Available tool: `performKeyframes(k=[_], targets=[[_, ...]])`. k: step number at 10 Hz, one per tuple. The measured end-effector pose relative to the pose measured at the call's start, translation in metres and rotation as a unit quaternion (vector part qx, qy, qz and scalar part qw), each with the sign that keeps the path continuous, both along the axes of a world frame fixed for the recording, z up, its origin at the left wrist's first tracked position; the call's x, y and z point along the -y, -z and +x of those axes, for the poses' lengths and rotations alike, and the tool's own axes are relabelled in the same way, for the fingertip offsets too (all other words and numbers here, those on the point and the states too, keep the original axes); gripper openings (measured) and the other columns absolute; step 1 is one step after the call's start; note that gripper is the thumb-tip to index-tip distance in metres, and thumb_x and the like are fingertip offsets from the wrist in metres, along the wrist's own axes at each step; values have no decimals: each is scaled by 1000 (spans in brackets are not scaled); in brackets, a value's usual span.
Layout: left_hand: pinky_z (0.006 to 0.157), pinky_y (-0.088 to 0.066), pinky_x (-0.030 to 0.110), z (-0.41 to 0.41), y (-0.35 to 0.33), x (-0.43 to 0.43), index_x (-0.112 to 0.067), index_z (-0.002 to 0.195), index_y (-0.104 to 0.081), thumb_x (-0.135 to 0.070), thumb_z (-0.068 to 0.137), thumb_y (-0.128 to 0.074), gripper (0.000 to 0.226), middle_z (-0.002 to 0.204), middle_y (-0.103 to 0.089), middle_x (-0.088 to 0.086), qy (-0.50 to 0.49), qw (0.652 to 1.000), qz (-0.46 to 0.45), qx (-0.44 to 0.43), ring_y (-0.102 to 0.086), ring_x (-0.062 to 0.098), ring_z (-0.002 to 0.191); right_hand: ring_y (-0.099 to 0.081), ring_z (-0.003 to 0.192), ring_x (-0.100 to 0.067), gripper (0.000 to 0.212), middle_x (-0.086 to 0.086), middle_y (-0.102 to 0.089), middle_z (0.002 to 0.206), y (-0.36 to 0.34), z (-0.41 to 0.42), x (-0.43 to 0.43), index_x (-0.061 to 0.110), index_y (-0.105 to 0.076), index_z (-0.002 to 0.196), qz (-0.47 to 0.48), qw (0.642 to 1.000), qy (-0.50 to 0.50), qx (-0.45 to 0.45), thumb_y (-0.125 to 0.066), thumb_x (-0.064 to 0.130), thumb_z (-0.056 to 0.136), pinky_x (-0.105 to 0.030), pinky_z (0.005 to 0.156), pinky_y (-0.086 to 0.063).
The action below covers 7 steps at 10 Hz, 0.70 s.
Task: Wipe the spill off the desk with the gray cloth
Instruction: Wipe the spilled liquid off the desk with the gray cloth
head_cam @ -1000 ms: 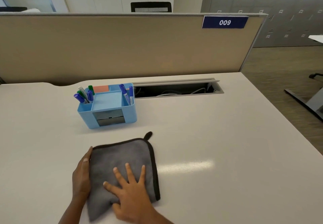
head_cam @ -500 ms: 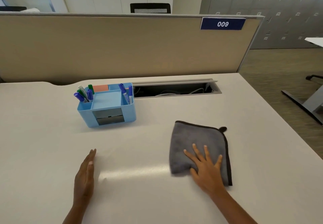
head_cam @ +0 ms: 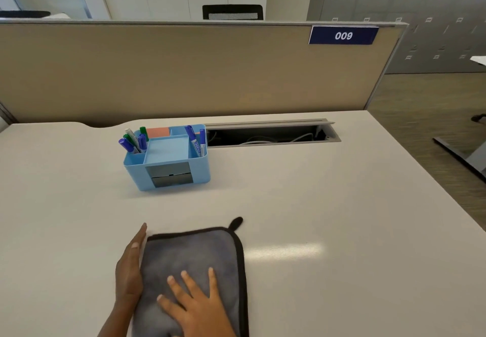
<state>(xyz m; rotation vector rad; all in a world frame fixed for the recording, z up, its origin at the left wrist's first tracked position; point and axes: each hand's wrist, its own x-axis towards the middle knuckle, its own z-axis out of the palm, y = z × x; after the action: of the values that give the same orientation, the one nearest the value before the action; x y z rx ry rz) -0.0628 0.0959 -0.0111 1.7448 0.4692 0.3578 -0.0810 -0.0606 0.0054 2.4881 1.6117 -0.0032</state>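
The right hand (head_cam: 202, 307) lay flat, fingers spread, pressing the folded gray microfibre cloth with dark trim (head_cam: 194, 263) near the white desk's (head_cam: 342, 205) front edge. The left hand (head_cam: 130, 271), unclenched and grasping nothing, stood edge-on against the cloth's left side.

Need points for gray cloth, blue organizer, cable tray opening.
gray cloth (head_cam: 194, 255), head view, bare upper middle of the fabric.
blue organizer (head_cam: 136, 176), head view, front wall left of the gray drawers.
cable tray opening (head_cam: 263, 136), head view, dark interior of the slot.
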Motion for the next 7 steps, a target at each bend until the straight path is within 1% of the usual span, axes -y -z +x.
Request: performKeyframes(k=[1,2,3,4,5,6,7], targets=[[116,-21,34,2,-1,-5,-6,137,-41,-13,99,-22,42,144,-42,7,-6,1000,-26,-11,-37,22,135,-57,118,-7,54,21,-59,127,20,-2,2,48,-53,114,56,964,212,-149,-29,54,65,-64,100,-28],[115,-22,33,1,-1,-7,-5,135,-43,-12,99,-23,41,144,-42,8,-2,1000,-24,-11,-37,23,135,-65,107,-10,56,22,-66,115,-12,46,3,45,-65,103,130,919,340,-153,-28,51,61,-61,78,-52],[116,-22,34,-2,-2,-6,-9,134,-46,-15,100,-25,40,142,-45,5,2,1000,-19,-15,-38,22,134,-58,118,-21,61,16,-62,125,-6,74,38,38,-63,112,115,906,378,-155,-25,46,66,-72,84,-38],[116,-24,37,-5,-1,-6,-15,131,-50,-18,100,-26,39,142,-47,4,9,1000,-4,-20,-39,20,133,-32,138,-27,75,12,-40,146,-9,98,89,33,-46,132,172,879,431,-108,-14,48,65,-77,98,-13],[114,-24,35,-6,-1,-2,-16,130,-51,-28,96,-31,41,141,-48,3,16,999,19,-27,-40,20,133,-8,145,-20,66,16,-16,155,-4,104,152,37,-25,142,171,831,515,-119,-20,45,76,-68,108,-5],[113,-25,34,-7,-4,2,-17,131,-50,-39,84,-26,56,141,-48,2,29,997,64,-38,-40,20,133,-3,146,-20,53,17,-8,156,-7,98,191,38,-15,144,168,793,576,-108,-33,38,94,-66,110,-6],[114,-25,35,-8,-6,6,-17,131,-49,-39,83,-25,58,142,-47,2,34,994,95,-36,-39,21,134,3,145,-23,54,14,-2,157,-10,93,183,39,-9,144,163,775,598,-119,-33,37,96,-68,109,-2]])
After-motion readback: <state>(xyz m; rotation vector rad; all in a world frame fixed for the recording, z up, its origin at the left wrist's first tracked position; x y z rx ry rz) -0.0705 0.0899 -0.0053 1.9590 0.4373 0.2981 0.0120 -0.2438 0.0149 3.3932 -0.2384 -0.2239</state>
